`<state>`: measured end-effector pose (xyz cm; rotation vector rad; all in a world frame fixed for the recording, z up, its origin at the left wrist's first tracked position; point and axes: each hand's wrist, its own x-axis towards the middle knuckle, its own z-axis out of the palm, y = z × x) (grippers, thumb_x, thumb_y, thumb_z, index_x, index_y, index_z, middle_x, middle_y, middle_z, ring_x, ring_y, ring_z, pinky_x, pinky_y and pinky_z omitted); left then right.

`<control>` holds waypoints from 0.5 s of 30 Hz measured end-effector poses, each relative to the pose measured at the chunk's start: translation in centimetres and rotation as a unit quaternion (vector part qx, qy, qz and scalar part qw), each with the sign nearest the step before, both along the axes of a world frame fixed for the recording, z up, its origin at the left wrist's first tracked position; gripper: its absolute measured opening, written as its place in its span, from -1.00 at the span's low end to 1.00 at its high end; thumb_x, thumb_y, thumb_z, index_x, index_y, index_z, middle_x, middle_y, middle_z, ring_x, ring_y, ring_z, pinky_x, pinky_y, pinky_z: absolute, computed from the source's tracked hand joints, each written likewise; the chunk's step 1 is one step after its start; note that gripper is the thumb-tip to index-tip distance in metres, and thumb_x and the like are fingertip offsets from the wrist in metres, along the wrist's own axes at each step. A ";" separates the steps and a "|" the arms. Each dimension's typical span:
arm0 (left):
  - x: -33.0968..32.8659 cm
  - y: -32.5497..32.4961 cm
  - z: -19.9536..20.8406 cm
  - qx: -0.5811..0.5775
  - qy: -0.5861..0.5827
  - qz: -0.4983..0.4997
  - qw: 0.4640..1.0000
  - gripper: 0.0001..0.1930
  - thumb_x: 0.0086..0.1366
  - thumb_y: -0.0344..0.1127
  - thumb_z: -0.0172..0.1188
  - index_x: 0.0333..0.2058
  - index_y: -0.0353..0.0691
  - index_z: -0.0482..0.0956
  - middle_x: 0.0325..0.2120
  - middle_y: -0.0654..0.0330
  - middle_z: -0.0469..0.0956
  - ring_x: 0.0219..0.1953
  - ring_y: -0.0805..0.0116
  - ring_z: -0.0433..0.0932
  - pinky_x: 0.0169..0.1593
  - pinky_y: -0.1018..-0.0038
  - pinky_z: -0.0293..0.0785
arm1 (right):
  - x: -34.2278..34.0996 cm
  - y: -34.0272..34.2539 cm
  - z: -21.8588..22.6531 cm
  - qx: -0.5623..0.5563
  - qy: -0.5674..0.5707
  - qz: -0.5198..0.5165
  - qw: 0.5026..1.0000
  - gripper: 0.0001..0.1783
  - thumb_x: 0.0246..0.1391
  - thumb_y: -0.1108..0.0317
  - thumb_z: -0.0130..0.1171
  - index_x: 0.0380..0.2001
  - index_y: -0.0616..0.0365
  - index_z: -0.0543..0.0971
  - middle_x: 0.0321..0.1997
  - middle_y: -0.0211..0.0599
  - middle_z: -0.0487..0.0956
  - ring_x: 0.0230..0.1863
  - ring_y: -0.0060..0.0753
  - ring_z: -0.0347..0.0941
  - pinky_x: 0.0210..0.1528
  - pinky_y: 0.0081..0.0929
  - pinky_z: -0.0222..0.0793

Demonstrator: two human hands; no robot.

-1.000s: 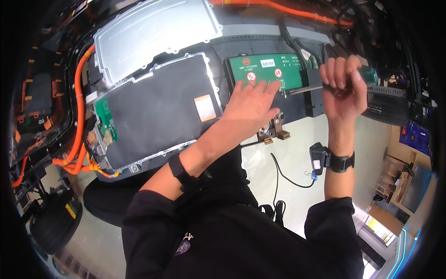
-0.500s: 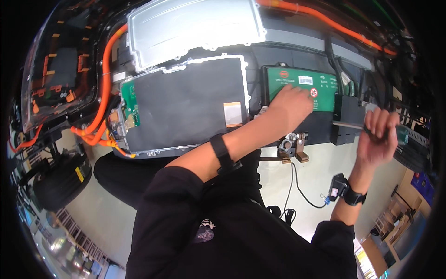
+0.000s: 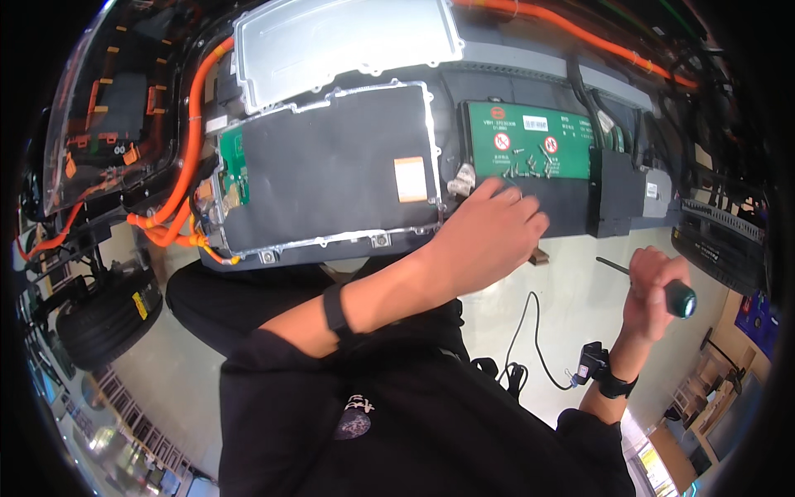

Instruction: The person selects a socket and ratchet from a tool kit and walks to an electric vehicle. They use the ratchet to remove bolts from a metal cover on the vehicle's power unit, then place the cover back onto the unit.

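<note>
Screwdriver (image 3: pixel 681 300), green-handled, out over the pale floor (image 3: pixel 571 282), right of and below the long dark unit; right hand (image 3: pixel 650 286) closed firmly round the handle, thin shaft pointing left, tip touching nothing that I can make out. Left hand (image 3: pixel 489 236) just below the green panel (image 3: pixel 571 157), fingers half curled and blurred; cannot tell whether anything is pinched in them, nor whether they touch the dark face. Loose screws (image 3: pixel 530 166) scattered in a cluster on the panel's lower part, lying at mixed angles. Main risk, in my judgement: a knuckle or cuff brushing the cluster, sending screws over the near edge to the floor, or leftward into the opened case (image 3: pixel 331 174). Second risk: the shaft swinging back carelessly and knocking the black box (image 3: pixel 613 195) beside the panel. Edges: the case's silver rim stands just left of the left hand, a crumpled whitish tag (image 3: pixel 462 180) beside it; the brown bracket (image 3: pixel 540 258) pokes out below the fingers. Most room for the right arm is on the floor side, though a black cable (image 3: pixel 530 344) loops there, near the wrist.
</note>
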<state>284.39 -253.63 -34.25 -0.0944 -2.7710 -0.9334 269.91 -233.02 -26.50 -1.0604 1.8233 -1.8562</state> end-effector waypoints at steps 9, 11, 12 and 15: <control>3.7 -7.7 -0.1 -0.054 0.002 0.173 0.983 -0.91 0.15 -0.36 0.23 -0.36 -0.19 0.62 -0.38 0.17 0.54 -0.22 0.11 0.50 -0.09 0.24 0.38 | 7.6 2.6 -0.5 0.171 0.071 0.046 0.982 -0.79 -0.24 0.46 0.31 -0.62 0.14 0.43 -0.70 -0.40 0.40 -0.69 -0.46 0.30 -0.61 -0.54 0.14; 2.4 -8.9 -1.4 -0.053 -0.021 0.147 0.987 -0.90 0.15 -0.37 0.23 -0.35 -0.21 0.62 -0.36 0.15 0.54 -0.22 0.09 0.49 -0.09 0.22 0.38 | 9.2 4.4 0.1 0.228 0.049 0.029 0.972 -0.74 -0.25 0.41 0.37 -0.62 0.13 0.42 -0.70 -0.38 0.40 -0.69 -0.46 0.30 -0.59 -0.56 0.16; 2.1 -9.3 -2.1 -0.052 -0.034 0.133 0.989 -0.90 0.15 -0.38 0.22 -0.34 -0.22 0.61 -0.35 0.15 0.54 -0.22 0.07 0.49 -0.10 0.21 0.38 | 9.7 5.0 0.4 0.262 0.031 0.008 0.965 -0.73 -0.25 0.39 0.39 -0.61 0.14 0.43 -0.70 -0.37 0.40 -0.69 -0.47 0.30 -0.58 -0.56 0.16; 2.3 -8.4 -1.1 -0.042 -0.071 0.103 0.991 -0.89 0.16 -0.39 0.21 -0.32 -0.22 0.63 -0.31 0.17 0.55 -0.17 0.11 0.49 -0.01 0.19 0.37 | 9.3 6.4 -0.1 0.192 -0.156 -0.106 0.963 -0.71 -0.22 0.34 0.40 -0.58 0.17 0.44 -0.66 -0.35 0.42 -0.66 -0.47 0.33 -0.56 -0.58 0.17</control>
